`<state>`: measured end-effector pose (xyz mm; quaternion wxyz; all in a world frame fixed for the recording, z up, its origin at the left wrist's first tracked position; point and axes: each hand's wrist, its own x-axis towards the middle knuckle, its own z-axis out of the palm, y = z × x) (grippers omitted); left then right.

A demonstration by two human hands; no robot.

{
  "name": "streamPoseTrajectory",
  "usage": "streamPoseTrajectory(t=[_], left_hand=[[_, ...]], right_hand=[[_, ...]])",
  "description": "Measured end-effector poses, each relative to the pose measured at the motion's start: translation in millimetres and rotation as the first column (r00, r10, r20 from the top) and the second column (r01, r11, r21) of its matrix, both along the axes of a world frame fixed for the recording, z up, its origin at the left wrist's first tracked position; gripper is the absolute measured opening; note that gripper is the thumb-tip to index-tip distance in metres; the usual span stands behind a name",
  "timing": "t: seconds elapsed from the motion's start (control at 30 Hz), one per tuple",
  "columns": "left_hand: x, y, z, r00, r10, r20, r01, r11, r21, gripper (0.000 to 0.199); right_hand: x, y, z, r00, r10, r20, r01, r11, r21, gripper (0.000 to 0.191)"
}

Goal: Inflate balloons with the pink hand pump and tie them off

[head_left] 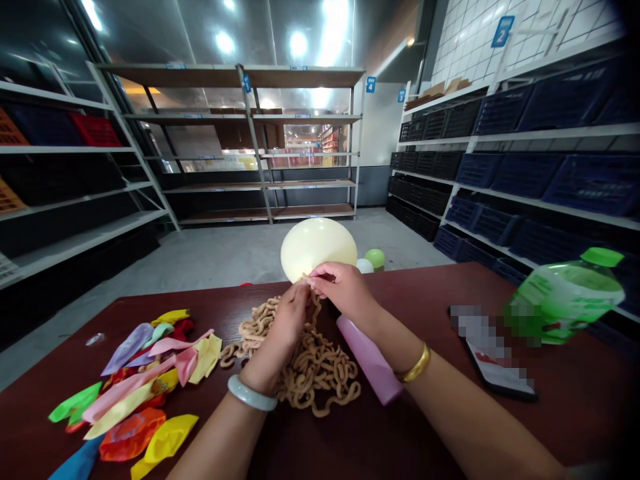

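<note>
A blown-up pale yellow balloon (pixel 320 247) stands just beyond my hands, its neck end toward me. My left hand (pixel 293 310) is closed at that neck, fingers pressed together. Meeting it there, my right hand (pixel 345 287) pinches at the same spot, thumb and forefinger together. Beneath my hands lies a heap of tan, fuzzy cord (pixel 320 373), and a strand of it rises to my fingers. How the strand and the neck are joined is hidden by the fingertips. Beside my right forearm lies a pink cylinder (pixel 370 360).
Several uninflated balloons (pixel 135 387) are spread over the left of the dark red table (pixel 420 440). A phone (pixel 493 353) and a green bottle (pixel 570 293) are at the right. Green (pixel 375 258) and white balloons sit past the far edge. Shelves with crates (pixel 520 173) surround the room.
</note>
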<state>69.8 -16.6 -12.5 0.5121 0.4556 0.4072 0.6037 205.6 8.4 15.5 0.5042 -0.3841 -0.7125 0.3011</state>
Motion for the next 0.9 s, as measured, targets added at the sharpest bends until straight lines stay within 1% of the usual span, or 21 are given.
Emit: streamPoseTrajectory(t=[0.1, 0.17, 0.23, 0.33, 0.37, 0.43, 0.5, 0.57, 0.67, 0.77, 0.83, 0.9], left_hand=[[0.8, 1.1, -3.4, 0.998, -0.024, -0.064, 0.025, 1.000, 0.013, 0.032], [2.1, 1.7, -5.1, 0.997, -0.049, -0.054, 0.050, 0.999, 0.006, 0.038], [3.8, 1.7, -5.7, 0.994, -0.104, -0.025, 0.103, 0.995, -0.016, 0.043], [6.5, 0.8, -5.1, 0.986, -0.166, 0.013, 0.166, 0.985, -0.048, 0.046], [7.2, 0.5, -4.8, 0.987, -0.162, 0.017, 0.162, 0.985, -0.055, 0.045], [7.7, 0.2, -4.2, 0.993, -0.117, 0.023, 0.118, 0.991, -0.069, 0.043], [7.1, 0.6, -3.6, 0.997, -0.069, 0.031, 0.072, 0.992, -0.107, 0.040], [5.4, 1.7, -2.4, 0.999, -0.032, 0.041, 0.038, 0.987, -0.155, 0.038], [2.7, 2.3, 0.8, 0.998, -0.032, 0.050, 0.042, 0.977, -0.210, 0.037], [1.8, 0.2, 5.1, 0.992, -0.108, 0.061, 0.119, 0.967, -0.224, 0.037], [2.0, -1.5, 7.7, 0.981, -0.173, 0.092, 0.190, 0.955, -0.226, 0.039], [2.1, -2.5, 9.6, 0.958, -0.242, 0.156, 0.275, 0.929, -0.248, 0.041]], right_hand=[[0.9, 0.0, 1.8, 0.999, -0.032, 0.002, 0.032, 0.999, 0.002, 0.011], [1.8, -0.6, 3.9, 0.995, -0.087, 0.044, 0.085, 0.995, 0.042, 0.010], [2.4, -1.5, 5.9, 0.990, -0.122, 0.075, 0.117, 0.991, 0.071, 0.007], [2.4, -2.4, 6.7, 0.991, -0.112, 0.067, 0.108, 0.992, 0.062, 0.006], [2.2, -2.5, 6.3, 0.993, -0.102, 0.058, 0.099, 0.994, 0.054, 0.006], [2.2, -2.0, 5.2, 0.994, -0.098, 0.048, 0.095, 0.994, 0.054, 0.009], [3.2, -1.5, 5.2, 0.992, -0.113, 0.050, 0.109, 0.991, 0.079, 0.012], [5.6, -1.7, 7.3, 0.988, -0.128, 0.090, 0.115, 0.983, 0.140, 0.013], [9.7, -4.2, 12.4, 0.957, -0.150, 0.249, 0.073, 0.953, 0.292, 0.013], [10.6, -7.2, 14.2, 0.902, -0.180, 0.392, -0.004, 0.905, 0.426, 0.018], [9.7, -7.9, 13.0, 0.880, -0.198, 0.432, -0.039, 0.876, 0.480, 0.020], [8.7, -7.7, 11.4, 0.874, -0.212, 0.438, -0.051, 0.855, 0.516, 0.021]])
